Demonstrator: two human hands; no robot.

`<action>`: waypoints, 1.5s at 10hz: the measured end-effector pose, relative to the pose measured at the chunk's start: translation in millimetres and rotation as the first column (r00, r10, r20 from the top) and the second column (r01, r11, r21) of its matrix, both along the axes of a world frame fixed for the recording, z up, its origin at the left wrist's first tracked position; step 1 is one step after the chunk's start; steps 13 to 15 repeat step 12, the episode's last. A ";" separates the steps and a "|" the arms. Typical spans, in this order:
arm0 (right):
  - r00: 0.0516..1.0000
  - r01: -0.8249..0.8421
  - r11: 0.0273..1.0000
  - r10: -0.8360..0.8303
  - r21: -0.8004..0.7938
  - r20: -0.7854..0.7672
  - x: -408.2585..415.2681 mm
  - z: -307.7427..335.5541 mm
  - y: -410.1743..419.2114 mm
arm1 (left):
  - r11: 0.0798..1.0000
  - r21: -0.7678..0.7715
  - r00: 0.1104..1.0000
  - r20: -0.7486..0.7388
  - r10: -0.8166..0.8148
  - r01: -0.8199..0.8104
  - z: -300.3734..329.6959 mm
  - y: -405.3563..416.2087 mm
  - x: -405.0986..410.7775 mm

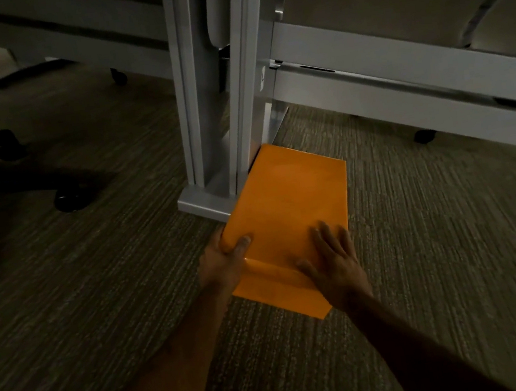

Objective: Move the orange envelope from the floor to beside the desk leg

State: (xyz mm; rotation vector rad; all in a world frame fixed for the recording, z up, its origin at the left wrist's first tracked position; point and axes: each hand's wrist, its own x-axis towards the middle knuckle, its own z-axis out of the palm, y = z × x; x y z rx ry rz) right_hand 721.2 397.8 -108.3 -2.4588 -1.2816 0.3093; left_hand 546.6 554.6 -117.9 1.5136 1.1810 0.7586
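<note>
The orange envelope (290, 204) lies on the carpet with its left long edge against the foot of the grey desk leg (207, 120). Its flap end points toward me. My left hand (225, 258) grips the envelope's near left edge, thumb on top and fingers underneath. My right hand (334, 260) rests flat on the near right part of the envelope, fingers spread, pressing on it.
A black office chair base with casters (66, 197) stands at the left on the carpet. Grey desk rails (399, 84) run to the right behind the leg, with small black casters (424, 135) under them. Open carpet lies to the right of the envelope.
</note>
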 end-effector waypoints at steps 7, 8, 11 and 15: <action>0.994 -0.053 0.982 0.069 -0.179 0.087 -6.1 6.1 -0.6 | 0.735 0.396 0.722 -0.669 -0.180 0.550 -3.9 -9.1 -7.6; 0.998 -0.064 0.988 0.066 -0.140 0.004 -5.3 7.5 -1.3 | 0.709 0.284 0.614 -0.745 -0.260 0.645 -2.7 5.2 -11.4; 0.984 -0.111 0.958 0.143 -0.263 0.108 21.0 -4.0 13.0 | 0.601 0.387 0.579 -0.800 -0.159 0.699 45.2 -16.1 -7.9; 0.980 -0.156 0.974 0.173 -0.166 0.095 -19.7 22.9 -0.9 | 0.673 0.415 0.674 -0.719 -0.170 0.612 69.3 -50.0 -24.0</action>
